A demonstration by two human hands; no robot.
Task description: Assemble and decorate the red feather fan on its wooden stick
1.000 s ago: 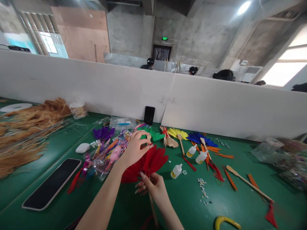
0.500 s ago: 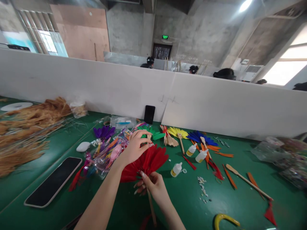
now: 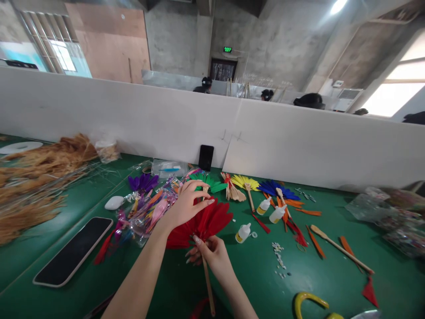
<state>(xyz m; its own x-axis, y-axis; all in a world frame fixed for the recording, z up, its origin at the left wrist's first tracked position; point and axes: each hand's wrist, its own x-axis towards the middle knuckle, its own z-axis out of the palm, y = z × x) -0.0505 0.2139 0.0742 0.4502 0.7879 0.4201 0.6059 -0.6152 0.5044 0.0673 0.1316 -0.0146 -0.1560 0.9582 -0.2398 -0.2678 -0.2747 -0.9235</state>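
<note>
My right hand is closed around the base of a red feather fan, where the feathers meet its wooden handle. The thumb presses on the front, and fingertips show behind the handle. My left hand arches over the top of the red feathers, its fingers bent and its thumb held apart from them. Whether its fingertips touch the feathers I cannot tell. Just right of the fan stands a small white glue bottle. Beyond my left hand lies a green feather fan.
Two more glue bottles stand near yellow and blue feather fans. Small pebbles, a wooden spoon-shaped stick and a yellow curved handle lie right. A large phone and bagged feathers lie left.
Both hands keep nearly the same pose on and over the red fan. The fan has tilted very slightly, and the whole view has shifted a little.
</note>
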